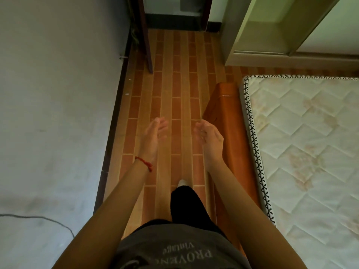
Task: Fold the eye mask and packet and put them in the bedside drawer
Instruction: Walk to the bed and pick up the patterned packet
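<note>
Both empty, left hand (155, 133) and right hand (208, 133) hover apart, fingers relaxed.

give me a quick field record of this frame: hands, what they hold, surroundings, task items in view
left hand: raised over the floor, fingers loosely spread, holds nothing
right hand: raised beside it, fingers relaxed, holds nothing
wrist: red string bracelet on the left wrist
floor: brown plank-pattern floor
right side: quilted mattress on an orange wooden bed frame
left side: pale wall
far right: green cabinet
eye mask, packet, drawer: none in view
</note>
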A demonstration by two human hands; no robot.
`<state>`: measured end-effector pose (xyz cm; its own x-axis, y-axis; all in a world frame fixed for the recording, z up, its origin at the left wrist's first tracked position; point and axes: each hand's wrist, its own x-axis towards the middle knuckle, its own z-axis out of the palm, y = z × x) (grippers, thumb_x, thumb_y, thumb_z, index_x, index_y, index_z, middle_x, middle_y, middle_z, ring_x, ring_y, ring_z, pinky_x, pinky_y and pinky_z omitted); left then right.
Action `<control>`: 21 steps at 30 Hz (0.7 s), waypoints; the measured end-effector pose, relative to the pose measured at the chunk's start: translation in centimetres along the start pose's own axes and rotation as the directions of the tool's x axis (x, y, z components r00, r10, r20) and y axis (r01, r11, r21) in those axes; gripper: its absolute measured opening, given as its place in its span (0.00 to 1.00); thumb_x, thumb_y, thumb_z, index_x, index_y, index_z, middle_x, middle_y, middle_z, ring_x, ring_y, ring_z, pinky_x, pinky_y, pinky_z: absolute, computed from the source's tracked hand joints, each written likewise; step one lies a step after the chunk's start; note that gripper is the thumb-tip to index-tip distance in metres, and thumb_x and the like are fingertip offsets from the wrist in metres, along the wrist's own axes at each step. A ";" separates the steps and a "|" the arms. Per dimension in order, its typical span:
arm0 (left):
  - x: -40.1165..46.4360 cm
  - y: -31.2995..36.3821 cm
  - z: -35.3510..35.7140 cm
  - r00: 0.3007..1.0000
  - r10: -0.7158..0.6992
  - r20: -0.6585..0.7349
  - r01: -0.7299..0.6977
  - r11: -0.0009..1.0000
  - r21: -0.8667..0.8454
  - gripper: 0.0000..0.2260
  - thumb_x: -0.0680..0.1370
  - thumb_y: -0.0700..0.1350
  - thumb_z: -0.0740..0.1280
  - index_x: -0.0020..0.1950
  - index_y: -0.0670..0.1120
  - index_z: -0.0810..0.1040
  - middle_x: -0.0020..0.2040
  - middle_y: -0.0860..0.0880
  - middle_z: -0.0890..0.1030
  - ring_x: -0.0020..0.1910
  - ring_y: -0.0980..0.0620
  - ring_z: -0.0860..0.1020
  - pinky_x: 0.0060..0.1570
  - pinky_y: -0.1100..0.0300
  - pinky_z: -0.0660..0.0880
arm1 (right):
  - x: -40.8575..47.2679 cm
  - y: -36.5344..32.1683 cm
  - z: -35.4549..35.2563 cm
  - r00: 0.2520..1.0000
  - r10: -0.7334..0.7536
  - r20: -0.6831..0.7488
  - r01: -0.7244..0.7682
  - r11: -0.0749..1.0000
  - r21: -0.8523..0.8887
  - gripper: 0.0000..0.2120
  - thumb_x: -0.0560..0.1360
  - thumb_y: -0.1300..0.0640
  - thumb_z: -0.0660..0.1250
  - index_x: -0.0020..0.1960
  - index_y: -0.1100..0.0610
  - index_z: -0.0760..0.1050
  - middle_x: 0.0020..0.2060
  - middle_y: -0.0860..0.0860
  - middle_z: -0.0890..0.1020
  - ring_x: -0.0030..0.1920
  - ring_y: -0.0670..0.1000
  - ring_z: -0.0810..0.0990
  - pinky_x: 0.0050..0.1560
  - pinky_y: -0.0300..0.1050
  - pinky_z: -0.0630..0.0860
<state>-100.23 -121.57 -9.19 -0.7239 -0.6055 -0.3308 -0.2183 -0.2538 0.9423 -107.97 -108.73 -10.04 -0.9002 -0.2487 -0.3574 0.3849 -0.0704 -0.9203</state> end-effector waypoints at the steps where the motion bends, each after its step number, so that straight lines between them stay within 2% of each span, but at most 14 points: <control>1: 1.3 0.6 0.7 1.000 0.007 -0.002 -0.007 1.000 0.001 0.16 0.81 0.53 0.50 0.62 0.48 0.71 0.61 0.48 0.75 0.60 0.51 0.74 0.60 0.54 0.70 | 1.4 -0.7 0.3 1.000 -0.011 0.004 0.011 1.000 0.003 0.10 0.78 0.56 0.59 0.56 0.54 0.76 0.53 0.53 0.81 0.54 0.50 0.80 0.60 0.47 0.75; 6: 8.5 4.0 4.1 1.000 0.018 -0.007 -0.018 0.999 0.027 0.17 0.81 0.52 0.51 0.65 0.46 0.70 0.62 0.47 0.75 0.60 0.51 0.74 0.62 0.52 0.70 | 8.7 -4.0 1.2 1.000 -0.013 0.013 0.013 0.999 0.030 0.12 0.78 0.56 0.60 0.58 0.57 0.76 0.54 0.54 0.82 0.56 0.51 0.80 0.59 0.46 0.75; 11: 14.6 6.5 6.4 0.999 0.049 0.010 -0.049 0.999 0.022 0.14 0.80 0.53 0.53 0.60 0.52 0.72 0.60 0.50 0.76 0.59 0.53 0.74 0.60 0.54 0.71 | 15.4 -6.5 2.1 1.000 -0.016 -0.004 0.016 1.000 0.002 0.12 0.78 0.55 0.60 0.59 0.56 0.76 0.54 0.54 0.82 0.56 0.51 0.80 0.60 0.48 0.74; 16: 20.6 8.0 7.6 1.000 -0.007 0.002 0.007 1.000 -0.006 0.17 0.81 0.51 0.52 0.63 0.45 0.72 0.61 0.46 0.76 0.59 0.50 0.75 0.62 0.52 0.70 | 21.0 -7.6 3.6 1.000 -0.020 0.006 0.020 1.000 0.000 0.12 0.78 0.53 0.59 0.57 0.54 0.76 0.53 0.52 0.82 0.54 0.49 0.80 0.58 0.45 0.75; 21: 28.3 10.2 8.6 0.998 -0.026 0.059 0.025 1.000 0.016 0.18 0.81 0.50 0.51 0.65 0.43 0.70 0.63 0.45 0.75 0.60 0.50 0.74 0.61 0.53 0.70 | 27.9 -9.1 6.7 0.997 -0.021 -0.071 0.022 0.999 0.025 0.13 0.78 0.54 0.59 0.58 0.56 0.76 0.54 0.54 0.81 0.55 0.50 0.80 0.59 0.46 0.75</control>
<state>-128.53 -134.82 -8.53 -0.7557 -0.5528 -0.3513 -0.2464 -0.2569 0.9345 -135.23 -121.46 -10.56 -0.9202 -0.1778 -0.3488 0.3695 -0.0999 -0.9238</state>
